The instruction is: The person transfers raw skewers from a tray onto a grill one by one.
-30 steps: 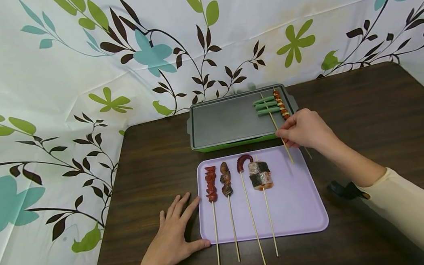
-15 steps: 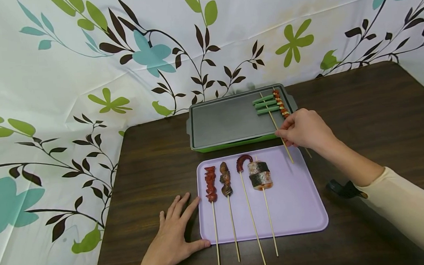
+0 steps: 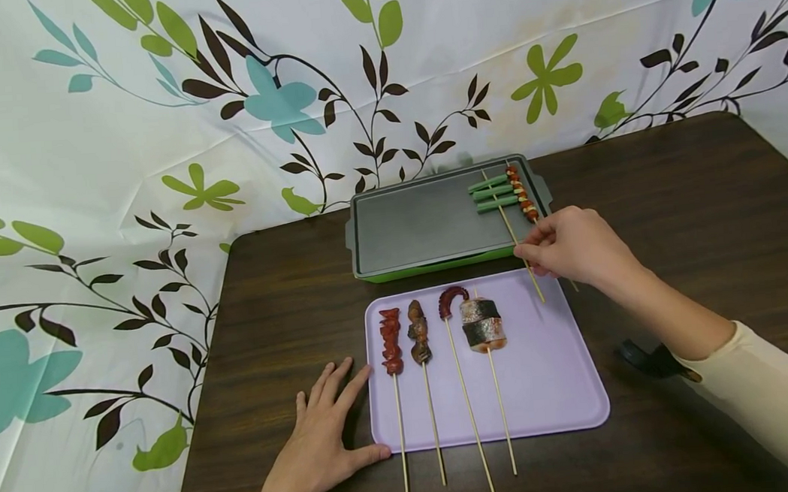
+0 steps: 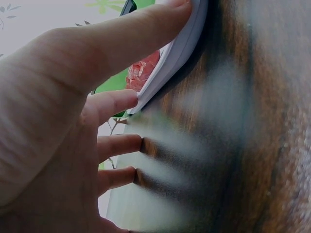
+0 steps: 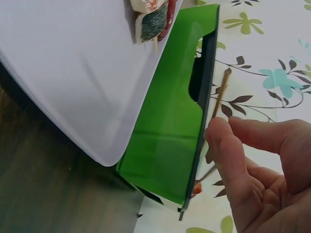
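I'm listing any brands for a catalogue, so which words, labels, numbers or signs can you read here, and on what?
None: no text can be read in any view.
The grill, tray and stick in the right hand show no lettering.
The cloth shows only printed plants and birds.
The dark thing by the sleeve is too unclear to tell.

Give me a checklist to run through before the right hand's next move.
1. Right hand pinching the stick of the green skewer: ok.
2. Green skewer flat on the griddle: cannot tell; contact isn't clear.
3. Visible gap between green skewer and orange skewer: not ok; none shows from the head camera.
4. Left hand touching the tray: ok, thumb and index finger at its edge.
5. Four skewers lying on the tray: ok, sticks overhanging the near edge.
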Demonstrator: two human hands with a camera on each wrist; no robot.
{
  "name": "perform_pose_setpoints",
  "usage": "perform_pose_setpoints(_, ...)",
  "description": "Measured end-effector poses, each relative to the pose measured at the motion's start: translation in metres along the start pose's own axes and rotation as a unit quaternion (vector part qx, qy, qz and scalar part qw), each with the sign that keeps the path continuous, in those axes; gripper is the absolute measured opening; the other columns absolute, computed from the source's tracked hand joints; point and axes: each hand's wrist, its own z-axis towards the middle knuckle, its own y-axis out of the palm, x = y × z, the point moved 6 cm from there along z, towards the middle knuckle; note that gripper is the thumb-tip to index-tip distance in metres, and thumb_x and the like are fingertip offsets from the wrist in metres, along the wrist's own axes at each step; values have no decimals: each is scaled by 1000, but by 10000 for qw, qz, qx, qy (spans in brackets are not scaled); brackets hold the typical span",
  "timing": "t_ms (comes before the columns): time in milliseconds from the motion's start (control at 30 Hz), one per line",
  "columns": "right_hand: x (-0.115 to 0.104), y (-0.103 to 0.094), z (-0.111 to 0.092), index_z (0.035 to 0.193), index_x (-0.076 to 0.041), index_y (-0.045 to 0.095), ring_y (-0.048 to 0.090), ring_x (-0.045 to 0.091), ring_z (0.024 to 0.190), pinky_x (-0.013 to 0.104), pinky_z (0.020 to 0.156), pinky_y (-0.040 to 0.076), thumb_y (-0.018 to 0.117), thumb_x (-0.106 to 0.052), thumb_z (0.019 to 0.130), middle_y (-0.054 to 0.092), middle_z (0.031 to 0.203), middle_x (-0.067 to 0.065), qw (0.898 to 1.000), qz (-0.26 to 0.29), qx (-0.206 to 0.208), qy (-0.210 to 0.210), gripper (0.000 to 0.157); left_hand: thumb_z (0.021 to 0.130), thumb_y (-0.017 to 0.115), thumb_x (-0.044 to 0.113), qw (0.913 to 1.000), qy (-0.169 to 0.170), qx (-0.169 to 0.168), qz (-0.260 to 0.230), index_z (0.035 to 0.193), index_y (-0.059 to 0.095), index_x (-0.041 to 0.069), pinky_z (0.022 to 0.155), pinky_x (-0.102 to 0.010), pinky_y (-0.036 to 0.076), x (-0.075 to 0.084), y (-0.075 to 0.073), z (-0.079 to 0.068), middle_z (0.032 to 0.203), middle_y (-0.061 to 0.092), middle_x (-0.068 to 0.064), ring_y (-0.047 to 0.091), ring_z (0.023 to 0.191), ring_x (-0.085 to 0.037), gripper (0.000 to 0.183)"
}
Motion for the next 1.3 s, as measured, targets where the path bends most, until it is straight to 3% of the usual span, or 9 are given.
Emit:
perform_pose_setpoints(300, -2, -3, -23, 94, -7, 73, 66, 17, 59, 32, 52, 49, 68, -38, 88, 70, 67, -1, 10000, 78, 29, 28, 33, 62, 69, 76, 10000, 26, 47, -20, 150, 21, 44, 99, -77, 13, 1, -1, 0, 159, 18, 1, 11, 146, -31, 105)
perform_pose_setpoints(567, -16, 5, -59, 87, -13, 73, 59, 11, 54, 29, 48, 44, 70, -37, 86, 64, 60, -8, 9992, 36, 47, -391, 24, 62, 69, 76, 9999, 51, 104, 1, 150, 22, 43, 98, -77, 14, 1, -1, 0, 159, 19, 2, 11, 146, -30, 105)
perform_pose_setpoints(1033, -13, 78, -108, 78, -25, 70, 46, -4, 52, 20, 51, 38, 74, -37, 82, 51, 54, -22, 9931, 79, -735, -909, 13, 62, 68, 76, 9998, 78, 157, 50, 150, 23, 43, 98, -77, 15, 2, -2, 0, 158, 19, 3, 11, 146, -29, 104)
perform_pose_setpoints(1167, -6, 97, -108, 76, -24, 70, 49, -3, 50, 20, 51, 40, 74, -34, 82, 53, 52, -21, 9900, 491, -972, -892, 13, 62, 69, 76, 9998, 80, 160, 33, 150, 23, 43, 98, -78, 15, 2, -2, 0, 158, 19, 3, 11, 146, -29, 104)
perform_pose_setpoints(1300, 1, 114, -105, 77, -19, 70, 57, 4, 48, 22, 48, 44, 73, -31, 83, 59, 51, -14, 9804, 1180, -1425, -683, 14, 62, 69, 76, 9999, 84, 145, 13, 150, 22, 43, 98, -78, 15, 2, -2, 0, 158, 19, 2, 11, 146, -30, 105)
